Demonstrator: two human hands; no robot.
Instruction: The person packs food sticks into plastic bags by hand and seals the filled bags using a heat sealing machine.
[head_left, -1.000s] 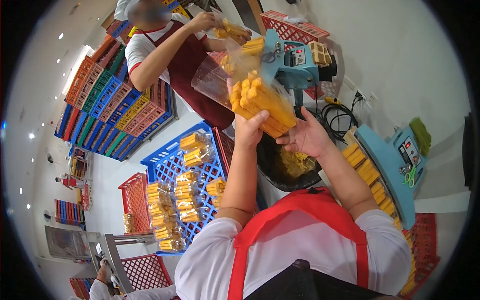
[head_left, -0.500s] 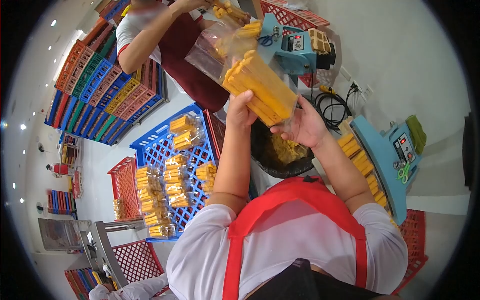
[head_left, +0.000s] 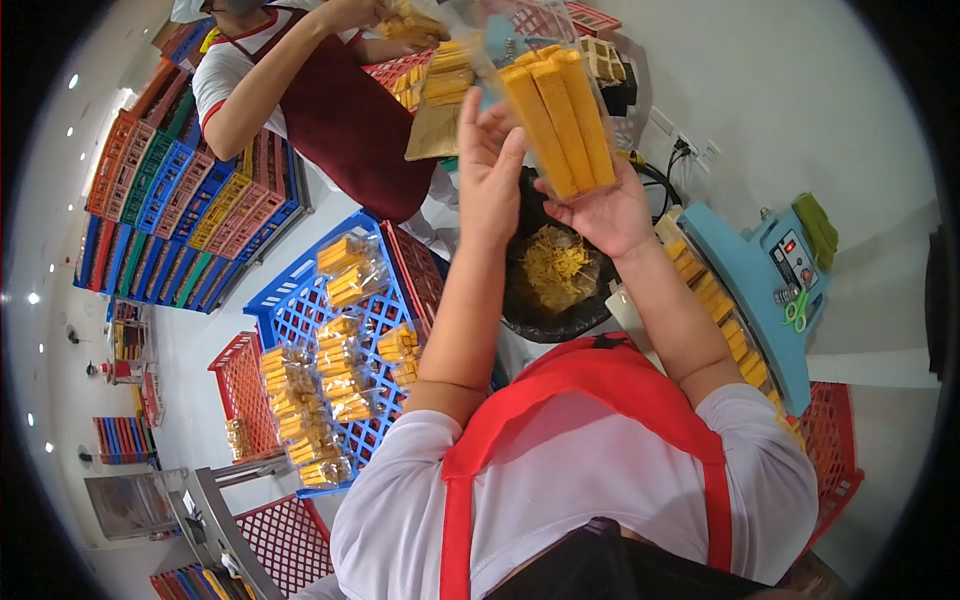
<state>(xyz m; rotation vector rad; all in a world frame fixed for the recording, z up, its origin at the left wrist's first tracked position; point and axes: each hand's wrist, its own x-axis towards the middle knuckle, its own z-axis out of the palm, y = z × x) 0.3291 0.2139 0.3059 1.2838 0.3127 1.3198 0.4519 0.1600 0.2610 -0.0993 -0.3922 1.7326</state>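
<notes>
Newly loosened, the left hand (head_left: 490, 170) stands open beside the bag of yellow sticks (head_left: 562, 125).
The right hand (head_left: 610, 215) grips its base near the black bin (head_left: 540, 328), apparently bearing it alone.

Multicoloured crates (head_left: 188, 190) in stacks; green cloth (head_left: 815, 231).

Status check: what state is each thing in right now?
Clear plastic bag of long yellow-orange sticks: filled, held up, slightly tilted; seal unclear
Left grip: open, beside the bag
Right grip: holding the bag's lower end
Round black-lined bin: open, yellow scraps inside
Blue lattice plastic crate: open, holding bagged sticks
Light-blue machine: red display lit
</notes>
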